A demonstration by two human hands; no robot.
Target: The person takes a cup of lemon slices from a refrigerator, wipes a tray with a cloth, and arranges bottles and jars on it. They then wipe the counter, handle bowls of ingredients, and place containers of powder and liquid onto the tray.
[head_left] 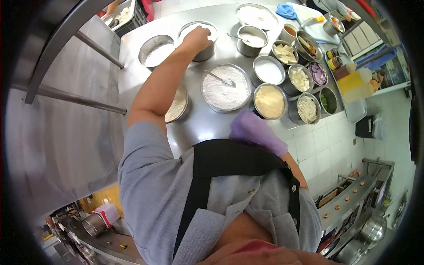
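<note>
My bare left hand [198, 39] reaches out over a deep metal pot [206, 54] with white contents. Its fingers look curled at the far part of the pot; what they hold, if anything, is hidden. My right hand [257, 132], in a purple plastic glove, is close to my apron at the table's near edge, and motion smears its fingers. Between my hands stands a wide bowl of white powder [226, 88] with a metal utensil [221, 78] resting in it. A container of yellowish powder [270, 101] is just beyond the gloved hand.
Another pot of white powder [159, 54] stands left, and a tan-filled pot [178, 106] sits partly under my left arm. Several food containers, including sliced onion [317, 73], crowd the right side. Another person's arm [112, 8] shows far left. A metal frame [84, 98] borders the left.
</note>
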